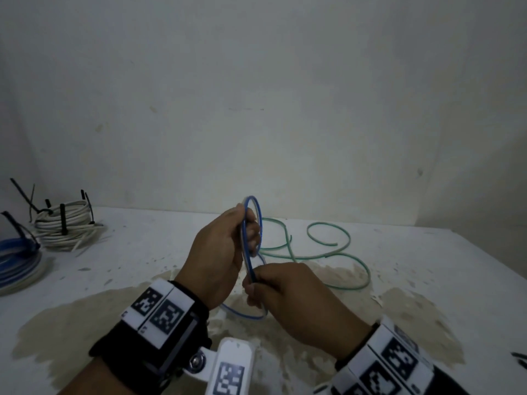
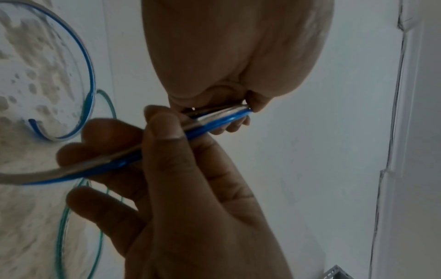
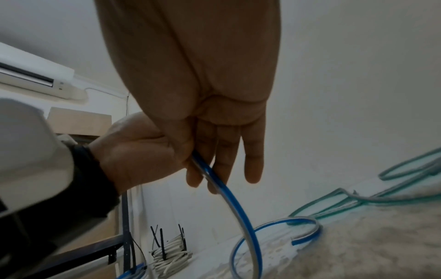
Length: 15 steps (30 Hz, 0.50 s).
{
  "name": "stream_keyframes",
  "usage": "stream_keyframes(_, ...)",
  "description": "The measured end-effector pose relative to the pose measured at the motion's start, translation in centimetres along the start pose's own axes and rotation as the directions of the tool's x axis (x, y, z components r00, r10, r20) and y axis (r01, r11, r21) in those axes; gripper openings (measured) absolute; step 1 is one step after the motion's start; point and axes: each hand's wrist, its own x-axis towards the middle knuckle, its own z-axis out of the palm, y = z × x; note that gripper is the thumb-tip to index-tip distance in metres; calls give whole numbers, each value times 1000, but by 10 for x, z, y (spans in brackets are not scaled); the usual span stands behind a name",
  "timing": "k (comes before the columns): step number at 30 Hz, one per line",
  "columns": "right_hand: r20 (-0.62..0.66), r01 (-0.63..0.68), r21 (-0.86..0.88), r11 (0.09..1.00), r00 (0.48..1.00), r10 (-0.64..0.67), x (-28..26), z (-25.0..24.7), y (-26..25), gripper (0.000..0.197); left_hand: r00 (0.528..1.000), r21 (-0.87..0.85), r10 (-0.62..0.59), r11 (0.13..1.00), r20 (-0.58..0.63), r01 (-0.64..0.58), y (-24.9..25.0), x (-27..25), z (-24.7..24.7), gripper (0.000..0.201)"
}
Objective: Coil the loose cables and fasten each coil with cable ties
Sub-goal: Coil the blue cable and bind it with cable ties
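A flat blue-and-white cable (image 1: 247, 260) stands as an upright loop above the stained white table (image 1: 137, 260). My left hand (image 1: 246, 233) grips the loop, fingers curled round it; in the left wrist view the fist (image 2: 241, 105) closes on the strands (image 2: 214, 122). Just below, my right hand (image 1: 258, 283) pinches the same cable between thumb (image 2: 162, 132) and fingers. From the right hand (image 3: 203, 160) the cable (image 3: 233, 200) drops to the table, curls once and ends loose (image 3: 294, 243). A green cable (image 1: 356, 263) lies uncoiled behind the hands.
At the table's far left sits a white coil (image 1: 65, 229) bound with black cable ties, and a blue coil (image 1: 17, 260) in front of it. Loose black ties (image 1: 519, 359) show at the right edge. A wall rises just behind the table.
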Motion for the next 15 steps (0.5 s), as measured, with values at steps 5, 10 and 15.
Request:
stream_keyframes(5,0,-15,-67,998,1000,15,2,-3,8,13,999,-159,-43,986,28,47,3,5,-4,30)
stream_keyframes(10,62,-16,-172,985,998,27,3,-2,10,14,995,-248,-94,964,35,100,17,11,-9,33)
stream_keyframes(15,110,6,-315,949,993,30,-4,-14,9,13,994,-192,-107,975,33,111,25,10,-14,29)
